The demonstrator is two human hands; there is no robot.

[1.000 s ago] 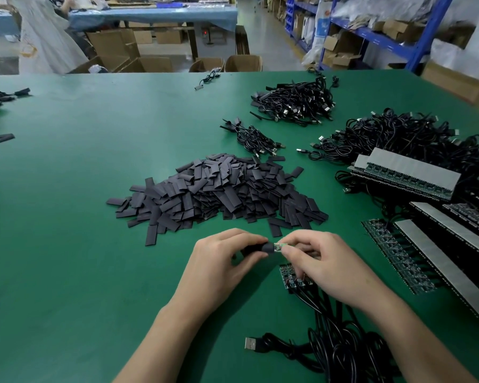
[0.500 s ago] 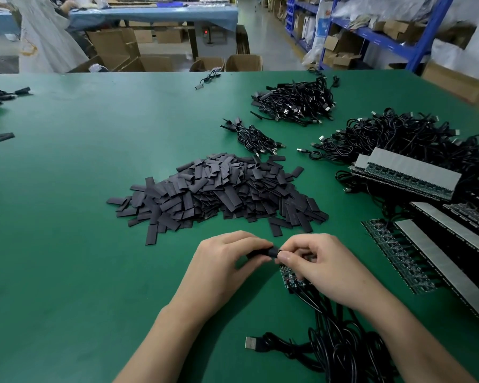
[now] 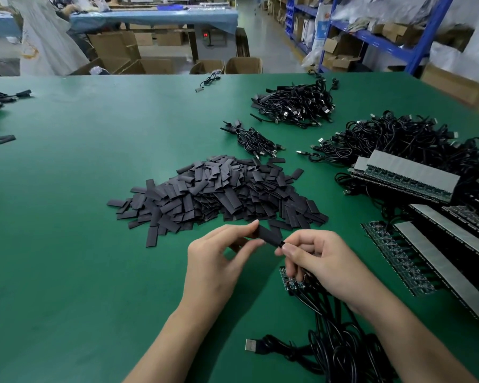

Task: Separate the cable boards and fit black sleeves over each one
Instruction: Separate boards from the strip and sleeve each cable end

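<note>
Green table surface carries all items. Nearest, a black cable bundle lies beside the right forearm, with a silver USB plug projecting from its left side. Just beyond, a short board strip lies flat, partly under the right hand, with cables leading back from it.

Both hands hold one black sleeve just above the table. The left hand pinches its left end between thumb and forefinger, with the other fingers loosely curled. The right hand pinches its right end with thumb and forefinger tips, with the remaining fingers curled under. The sleeve slopes down toward the right hand. Whether a board sits inside it cannot be told.

To the right, board panels with grey backing lie in rows over more cables. Directly beyond the hands sits the sleeve pile. Farther back are three cable heaps: small, medium and large. Two loose sleeves lie near the left edge.

Past the table stand cardboard boxes, blue shelving and a person in white.
</note>
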